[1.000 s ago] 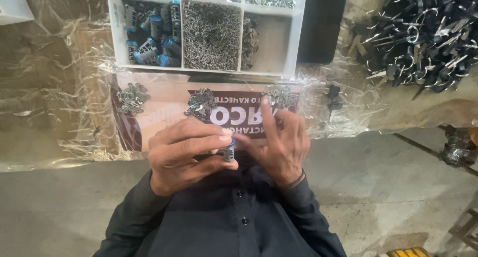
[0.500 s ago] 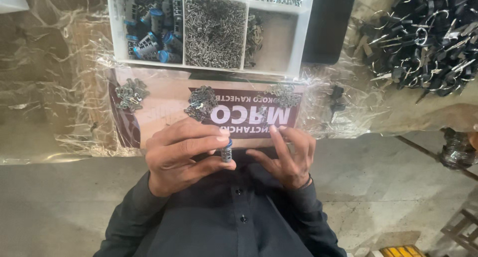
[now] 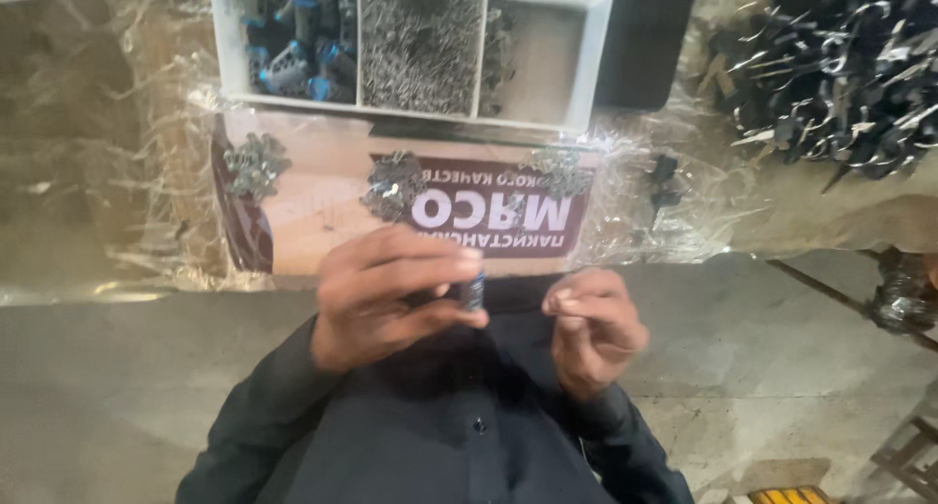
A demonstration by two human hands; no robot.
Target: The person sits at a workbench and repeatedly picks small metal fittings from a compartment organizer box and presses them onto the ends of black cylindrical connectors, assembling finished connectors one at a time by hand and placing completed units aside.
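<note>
My left hand is closed around a small dark cylindrical part with a blue band, held between thumb and fingertips in front of my chest. My right hand sits a short way to the right of it and does not touch the part. Its fingertips are pinched together, and I cannot make out anything between them. Both hands hover over my dark shirt, just in front of a brown printed cardboard sheet that lies under clear plastic film.
A white compartment tray behind the sheet holds blue-and-dark parts and fine metal pins. Small heaps of metal bits lie on the sheet. A pile of dark metal pieces fills the upper right. Grey concrete floor lies below.
My hands were pressed together around the part; now the right hand has pulled away to the right, leaving the part in my left hand. The view has shifted slightly.
</note>
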